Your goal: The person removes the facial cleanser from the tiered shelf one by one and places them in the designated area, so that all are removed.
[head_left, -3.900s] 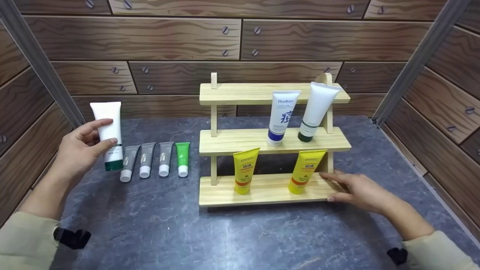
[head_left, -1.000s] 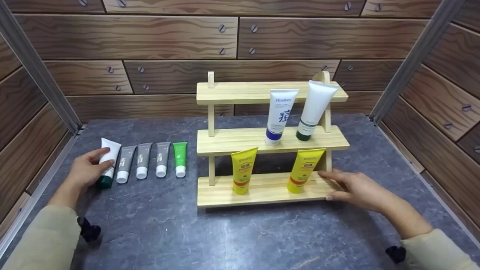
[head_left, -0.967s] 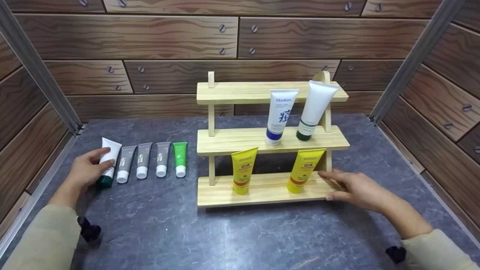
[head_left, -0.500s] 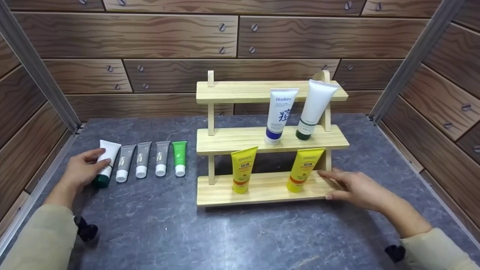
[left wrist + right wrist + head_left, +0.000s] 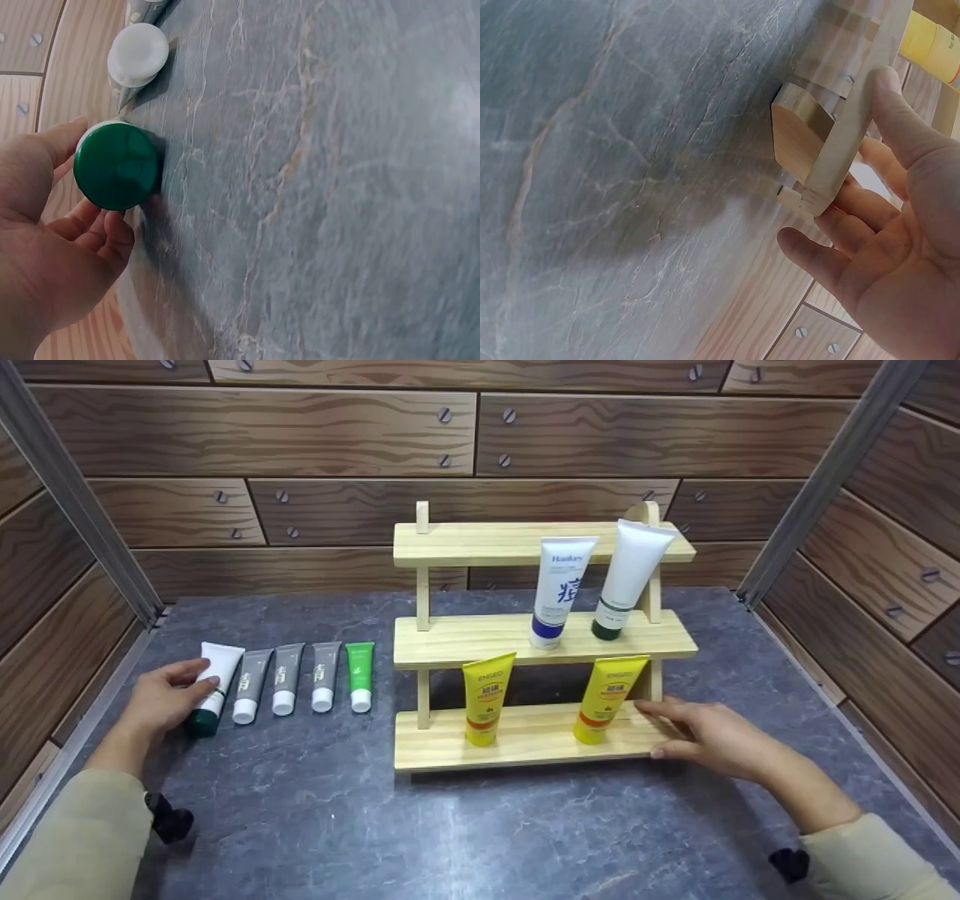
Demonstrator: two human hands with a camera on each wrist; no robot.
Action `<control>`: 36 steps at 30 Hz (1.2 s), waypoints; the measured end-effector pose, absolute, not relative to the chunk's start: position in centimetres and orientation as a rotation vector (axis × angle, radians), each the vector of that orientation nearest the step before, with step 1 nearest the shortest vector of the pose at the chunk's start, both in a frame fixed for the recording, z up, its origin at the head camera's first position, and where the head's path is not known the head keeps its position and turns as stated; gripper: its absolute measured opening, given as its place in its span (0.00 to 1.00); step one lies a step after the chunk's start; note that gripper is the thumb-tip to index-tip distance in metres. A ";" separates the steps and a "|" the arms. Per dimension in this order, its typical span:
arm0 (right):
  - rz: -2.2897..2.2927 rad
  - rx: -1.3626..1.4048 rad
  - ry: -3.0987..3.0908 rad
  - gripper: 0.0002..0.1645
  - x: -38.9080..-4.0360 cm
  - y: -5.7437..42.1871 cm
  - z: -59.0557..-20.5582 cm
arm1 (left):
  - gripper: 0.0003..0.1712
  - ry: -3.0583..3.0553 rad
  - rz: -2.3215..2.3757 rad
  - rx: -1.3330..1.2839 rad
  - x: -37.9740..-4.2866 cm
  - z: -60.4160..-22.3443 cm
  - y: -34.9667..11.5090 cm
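At the left end of a row of tubes, my left hand holds a white squeeze tube with a dark green cap against the table. The left wrist view has the green cap end-on, with the thumb on one side and fingers on the other. My right hand grips the right end of the lowest board of a three-tier wooden display shelf. In the right wrist view its thumb lies on the board and fingers reach underneath.
Several grey tubes and a green tube lie beside the held one. Two yellow tubes stand on the bottom tier. A blue-capped white tube and a green-capped white tube stand on the middle tier.
My left hand has lowered the white tube from the air to the row's left end, then shifted it slightly. The right hand has kept its grip on the shelf.
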State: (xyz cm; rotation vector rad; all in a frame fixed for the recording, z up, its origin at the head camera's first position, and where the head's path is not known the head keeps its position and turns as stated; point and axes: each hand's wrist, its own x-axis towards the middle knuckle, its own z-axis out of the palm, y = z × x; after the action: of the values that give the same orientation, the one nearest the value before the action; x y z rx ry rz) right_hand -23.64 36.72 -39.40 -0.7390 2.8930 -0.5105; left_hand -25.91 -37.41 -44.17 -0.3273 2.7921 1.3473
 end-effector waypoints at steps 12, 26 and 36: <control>-0.501 -0.723 2.880 0.46 -23.6 36.7 -39.4 | 0.40 2.792 1.284 -0.323 -24.7 -42.7 -37.8; -0.484 -0.711 2.877 0.47 -23.9 36.6 -39.4 | 0.38 2.917 1.343 -0.099 -24.1 -37.9 -34.7; -0.505 -0.723 2.882 0.46 -23.7 36.8 -39.4 | 0.31 2.971 1.406 0.100 -23.7 -33.6 -29.6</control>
State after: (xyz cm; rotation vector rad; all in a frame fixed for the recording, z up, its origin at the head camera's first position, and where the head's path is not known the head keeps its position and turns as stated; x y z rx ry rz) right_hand -23.70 36.84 -39.39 -0.7226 2.8823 -0.5052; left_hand -23.73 -29.63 -33.63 0.0997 2.9713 1.4061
